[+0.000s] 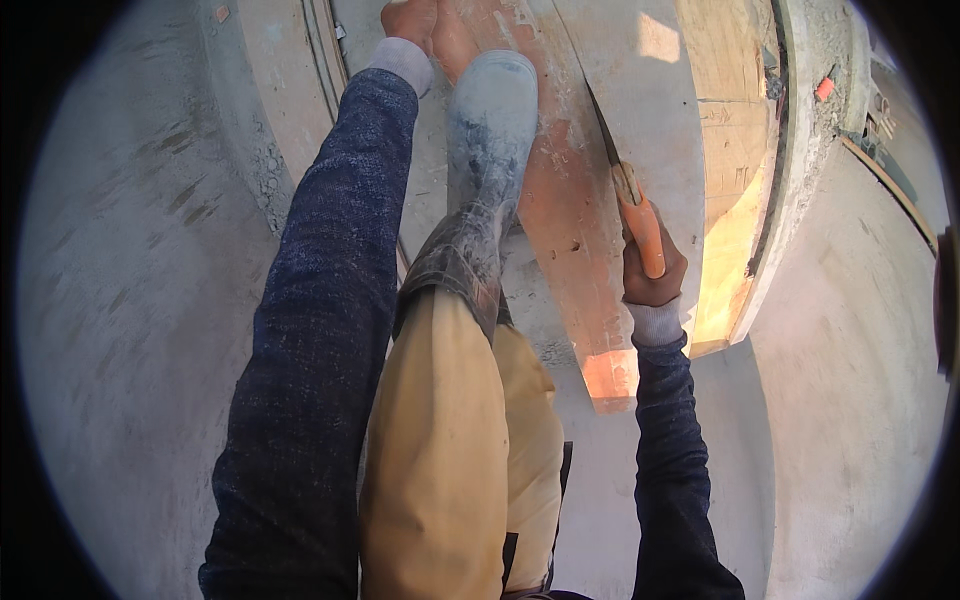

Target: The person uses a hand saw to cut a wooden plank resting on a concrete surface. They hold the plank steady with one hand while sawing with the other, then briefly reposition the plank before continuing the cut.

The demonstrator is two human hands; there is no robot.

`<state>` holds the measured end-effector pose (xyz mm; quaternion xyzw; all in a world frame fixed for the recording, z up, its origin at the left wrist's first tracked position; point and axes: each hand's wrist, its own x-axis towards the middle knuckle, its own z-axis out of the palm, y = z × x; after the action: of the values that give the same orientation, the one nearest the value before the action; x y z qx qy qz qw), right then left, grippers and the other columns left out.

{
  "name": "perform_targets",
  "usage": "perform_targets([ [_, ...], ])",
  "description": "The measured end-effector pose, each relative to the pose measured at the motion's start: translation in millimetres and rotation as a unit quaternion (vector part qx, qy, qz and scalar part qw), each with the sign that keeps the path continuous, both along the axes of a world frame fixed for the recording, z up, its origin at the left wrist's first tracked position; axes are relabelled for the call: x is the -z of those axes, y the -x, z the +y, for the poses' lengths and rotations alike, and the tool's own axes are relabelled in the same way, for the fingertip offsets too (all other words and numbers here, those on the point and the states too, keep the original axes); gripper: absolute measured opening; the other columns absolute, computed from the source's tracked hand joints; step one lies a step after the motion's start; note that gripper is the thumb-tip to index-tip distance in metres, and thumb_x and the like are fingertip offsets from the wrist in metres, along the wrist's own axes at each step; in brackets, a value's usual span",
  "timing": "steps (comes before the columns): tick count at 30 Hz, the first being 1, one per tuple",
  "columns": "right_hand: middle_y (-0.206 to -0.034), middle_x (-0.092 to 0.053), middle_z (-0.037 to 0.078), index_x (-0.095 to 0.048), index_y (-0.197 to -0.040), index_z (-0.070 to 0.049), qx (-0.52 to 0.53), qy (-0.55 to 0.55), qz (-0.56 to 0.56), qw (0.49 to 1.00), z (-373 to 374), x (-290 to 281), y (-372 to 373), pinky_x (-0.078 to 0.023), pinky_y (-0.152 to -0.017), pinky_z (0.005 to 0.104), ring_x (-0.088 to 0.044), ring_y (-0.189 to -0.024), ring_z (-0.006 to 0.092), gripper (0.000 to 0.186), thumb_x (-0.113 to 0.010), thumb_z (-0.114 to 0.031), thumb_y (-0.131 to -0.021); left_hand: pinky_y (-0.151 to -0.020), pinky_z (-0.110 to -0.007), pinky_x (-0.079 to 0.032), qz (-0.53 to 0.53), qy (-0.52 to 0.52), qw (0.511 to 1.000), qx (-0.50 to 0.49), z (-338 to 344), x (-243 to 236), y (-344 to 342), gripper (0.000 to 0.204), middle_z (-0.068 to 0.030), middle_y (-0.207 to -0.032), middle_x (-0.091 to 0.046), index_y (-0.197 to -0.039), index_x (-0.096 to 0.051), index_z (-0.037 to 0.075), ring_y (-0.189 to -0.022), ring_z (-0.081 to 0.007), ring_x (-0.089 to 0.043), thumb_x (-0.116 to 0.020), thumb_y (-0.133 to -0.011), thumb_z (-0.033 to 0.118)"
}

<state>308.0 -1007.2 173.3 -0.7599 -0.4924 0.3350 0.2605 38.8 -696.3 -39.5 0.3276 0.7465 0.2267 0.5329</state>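
My right hand [652, 272] grips the orange handle of a hand saw [640, 222], whose thin dark blade runs up and away across a grey board [640, 110]. My left hand [412, 20] reaches far forward at the top edge and presses on a reddish wooden plank [570, 220]; its fingers are partly cut off by the frame. My grey rubber boot [488, 150] stands on the planks between the two arms, with my tan trouser leg [450, 440] below it.
Several wooden boards [735, 150] lie side by side on a concrete floor [130, 300]. A raised concrete edge [800, 180] runs along the right, with rubble and a small red object [824, 88] beyond it.
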Motion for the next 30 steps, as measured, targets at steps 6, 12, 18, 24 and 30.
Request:
perform_targets([
  [6,-0.107,-0.074,0.019,-0.064,-0.133,-0.010,0.010,0.009,0.021,1.000,-1,2,-2,-0.058,-0.075,0.0365,-0.075,-0.091,0.0301,0.049,-0.057,-0.003,-0.085,-0.084,-0.034,-0.053,0.040,-0.033,0.999,-0.009,-44,-62,-2,0.074,-0.0187,-0.110,-0.068,-0.127,-0.057,-0.010,-0.097,-0.0245,-0.067,-0.078,-0.085,0.047],
  [12,-0.110,-0.073,0.017,-0.062,-0.134,-0.016,0.031,0.029,0.001,0.999,-26,17,-2,-0.058,-0.079,0.0417,-0.072,-0.094,0.0356,0.051,-0.055,-0.004,-0.086,-0.100,-0.040,-0.050,0.119,0.103,0.967,0.200,-199,-130,33,0.071,-0.0224,-0.123,-0.067,-0.129,-0.059,-0.004,-0.115,-0.0321,-0.065,-0.070,-0.088,0.053],
  [18,-0.111,-0.072,0.015,-0.061,-0.131,-0.018,-0.024,0.143,-0.064,0.987,-17,33,-1,-0.057,-0.081,0.0462,-0.069,-0.098,0.0391,0.044,-0.060,-0.015,-0.086,-0.097,-0.038,-0.051,0.160,0.123,0.959,0.198,-257,-214,102,0.062,-0.0194,-0.119,-0.070,-0.124,-0.063,-0.002,-0.109,-0.0287,-0.069,-0.070,-0.089,0.050],
  [24,-0.116,-0.071,0.014,-0.059,-0.133,-0.017,0.005,0.152,-0.010,0.988,-31,59,-12,-0.056,-0.087,0.0460,-0.068,-0.103,0.0382,0.045,-0.059,-0.015,-0.089,-0.099,-0.039,-0.051,0.145,0.038,0.967,0.207,-218,-284,87,0.057,-0.0196,-0.119,-0.071,-0.128,-0.060,-0.002,-0.112,-0.0289,-0.068,-0.069,-0.093,0.042],
  [30,-0.120,-0.071,0.013,-0.056,-0.138,-0.016,0.034,0.155,-0.080,0.984,-13,52,-1,-0.056,-0.090,0.0443,-0.068,-0.105,0.0370,0.049,-0.059,-0.012,-0.089,-0.106,-0.043,-0.046,0.170,0.031,0.927,0.334,-135,-282,64,0.066,-0.0210,-0.131,-0.065,-0.136,-0.054,0.000,-0.123,-0.0356,-0.062,-0.067,-0.092,0.047],
])
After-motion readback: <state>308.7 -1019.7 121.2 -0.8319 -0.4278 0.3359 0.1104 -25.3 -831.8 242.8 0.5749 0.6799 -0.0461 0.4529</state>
